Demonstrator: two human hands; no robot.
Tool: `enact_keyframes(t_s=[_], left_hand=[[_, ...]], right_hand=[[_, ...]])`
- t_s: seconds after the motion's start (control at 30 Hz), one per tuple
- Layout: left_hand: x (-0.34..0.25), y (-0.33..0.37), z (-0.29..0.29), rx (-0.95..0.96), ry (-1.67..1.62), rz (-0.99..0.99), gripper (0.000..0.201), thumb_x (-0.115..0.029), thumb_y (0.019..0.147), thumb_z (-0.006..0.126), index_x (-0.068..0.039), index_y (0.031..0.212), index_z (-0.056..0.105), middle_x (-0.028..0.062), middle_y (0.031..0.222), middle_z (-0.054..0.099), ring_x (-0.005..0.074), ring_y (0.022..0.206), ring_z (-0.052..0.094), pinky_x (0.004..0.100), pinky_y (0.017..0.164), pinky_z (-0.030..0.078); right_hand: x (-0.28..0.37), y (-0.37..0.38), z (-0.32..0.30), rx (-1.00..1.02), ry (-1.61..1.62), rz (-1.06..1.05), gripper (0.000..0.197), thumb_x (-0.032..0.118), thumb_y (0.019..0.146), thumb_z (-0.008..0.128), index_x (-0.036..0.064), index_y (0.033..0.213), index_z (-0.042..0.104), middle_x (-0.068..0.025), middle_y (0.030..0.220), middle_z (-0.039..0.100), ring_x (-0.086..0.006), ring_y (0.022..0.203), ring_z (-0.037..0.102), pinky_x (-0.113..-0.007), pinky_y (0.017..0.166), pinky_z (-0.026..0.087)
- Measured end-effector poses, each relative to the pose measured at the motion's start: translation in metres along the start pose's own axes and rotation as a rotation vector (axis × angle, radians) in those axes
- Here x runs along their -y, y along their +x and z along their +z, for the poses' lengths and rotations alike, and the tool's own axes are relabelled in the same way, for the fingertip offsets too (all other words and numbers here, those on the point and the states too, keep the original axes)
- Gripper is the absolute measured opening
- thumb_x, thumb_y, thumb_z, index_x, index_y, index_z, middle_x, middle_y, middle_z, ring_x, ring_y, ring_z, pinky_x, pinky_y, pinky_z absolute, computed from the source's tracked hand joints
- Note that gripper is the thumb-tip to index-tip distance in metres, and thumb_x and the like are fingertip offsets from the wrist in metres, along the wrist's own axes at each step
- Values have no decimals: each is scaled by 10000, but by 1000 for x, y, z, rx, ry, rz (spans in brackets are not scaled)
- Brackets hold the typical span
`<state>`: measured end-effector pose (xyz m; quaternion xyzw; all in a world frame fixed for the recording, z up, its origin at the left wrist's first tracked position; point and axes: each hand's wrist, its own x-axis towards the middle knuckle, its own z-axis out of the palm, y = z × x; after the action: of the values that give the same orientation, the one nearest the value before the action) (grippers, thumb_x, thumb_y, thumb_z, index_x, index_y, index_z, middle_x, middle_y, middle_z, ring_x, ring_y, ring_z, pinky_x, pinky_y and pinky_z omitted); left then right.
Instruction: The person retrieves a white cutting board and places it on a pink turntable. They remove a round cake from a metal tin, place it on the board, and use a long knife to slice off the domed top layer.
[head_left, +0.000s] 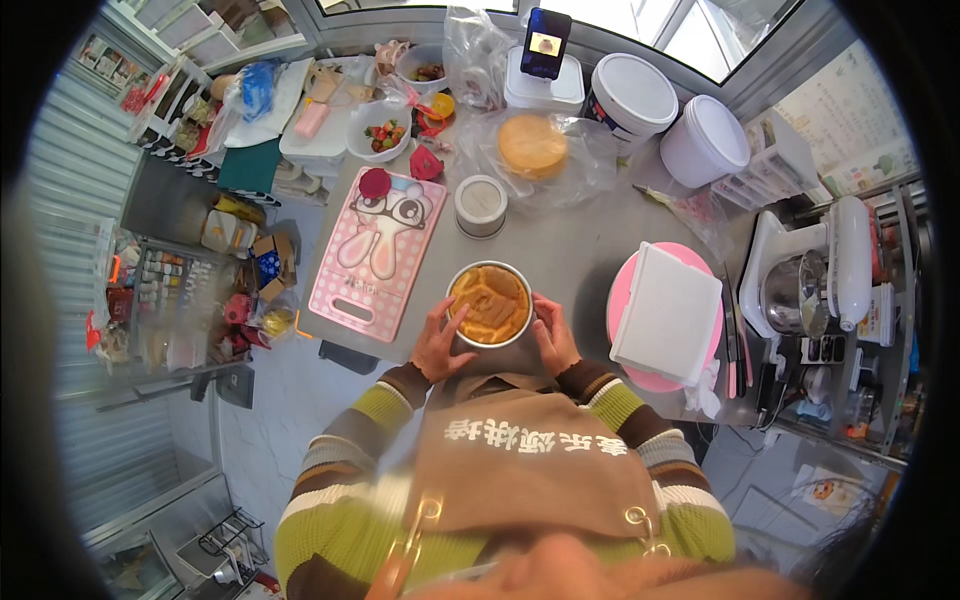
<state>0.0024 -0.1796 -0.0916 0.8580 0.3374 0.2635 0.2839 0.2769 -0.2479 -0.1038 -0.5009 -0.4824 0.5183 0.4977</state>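
Observation:
A round cake pan (527, 329) stands at the front edge of the metal table, filled with a golden-brown baked cake (490, 304) whose top is wrinkled and cracked. My left hand (438, 342) is at the pan's left side, fingers spread, with fingertips reaching over the rim onto the cake's edge. Opposite it, my right hand (553, 335) rests against or very close to the pan's right side, its fingers stretched out. Neither hand is wrapped round anything. A round container with a pale lid (481, 202) stands just behind the pan.
To the left lies a pink cutting board (375, 255). A white rectangular board (667, 313) rests on a pink round one (622, 290) at right, near a stand mixer (800, 270). Behind are a plastic-wrapped cake layer (532, 147), white buckets (632, 93), a strawberry bowl (378, 132) and a phone (546, 43).

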Motion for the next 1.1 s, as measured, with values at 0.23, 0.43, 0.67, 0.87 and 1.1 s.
enact_keyframes(t_s=[0.23,0.43,0.67,0.87,1.1], left_hand=[[15,32,-4,262,366,-21,1271,-784,754,687,19,1607,195,225,1673,206,373,1573,147,598,1250,48],[21,44,2,417,446,60,1197,-807,845,544,64,1591,202,247,1671,214,338,1584,141,591,1257,31],[26,52,8,529,534,129,1123,-796,877,479,81,1557,305,224,1642,317,331,1561,233,550,1274,58],[20,52,-16,330,391,204,833,-582,884,659,17,1437,492,216,1477,502,343,1420,435,531,1223,242],[22,45,-13,528,202,341,230,-337,865,729,-120,814,671,19,829,622,239,872,614,410,808,475]], right_hand=[[23,31,9,242,-1038,-252,1096,611,873,692,-44,1591,185,-261,1649,249,-400,1546,223,-481,1273,174],[1,45,19,329,-1186,-315,1155,729,863,591,-80,1586,196,-259,1669,208,-373,1579,141,-467,1289,112],[-14,52,22,425,-1258,-331,1080,713,921,495,-109,1567,226,-285,1653,237,-374,1571,176,-460,1294,94],[22,47,12,376,-1081,-324,896,563,905,643,-62,1492,382,-240,1521,435,-371,1428,404,-453,1238,244],[18,38,5,595,-1198,-316,290,380,862,729,100,936,711,-43,974,671,-225,990,583,-378,880,449]])
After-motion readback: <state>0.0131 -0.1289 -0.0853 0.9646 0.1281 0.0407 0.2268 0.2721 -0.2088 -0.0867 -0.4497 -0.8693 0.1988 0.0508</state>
